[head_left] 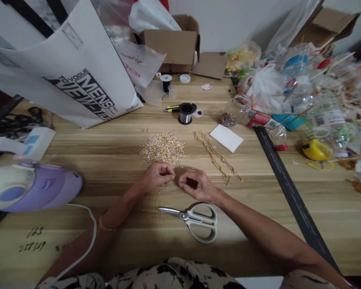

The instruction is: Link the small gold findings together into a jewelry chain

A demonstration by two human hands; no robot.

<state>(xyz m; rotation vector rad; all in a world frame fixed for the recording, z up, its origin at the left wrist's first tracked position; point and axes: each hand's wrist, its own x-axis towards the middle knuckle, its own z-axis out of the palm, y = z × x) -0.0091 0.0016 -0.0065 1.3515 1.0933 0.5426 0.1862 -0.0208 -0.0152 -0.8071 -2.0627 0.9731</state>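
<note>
My left hand (156,176) is closed in a pinch just below a pile of small gold and clear beads (162,148). A few tiny shiny pieces (165,187) show beneath its fingers; whether they hang from the hand or lie on the table I cannot tell. My right hand (198,184) is also closed, thumb against fingers, its tips a small gap from the left ones. What either pinch holds is too small to make out. Two gold chains (218,158) lie beyond my right hand. Scissors with pale handles (203,222) lie nearer to me, blades pointing left.
A purple and white appliance (48,186) and a power strip (37,142) stand left, below a large white bag (87,76). Wire spools (185,113), a white paper (226,137) and a tipped jar of beads (236,110) lie ahead. Plastic bottles and bags (301,88) crowd the right.
</note>
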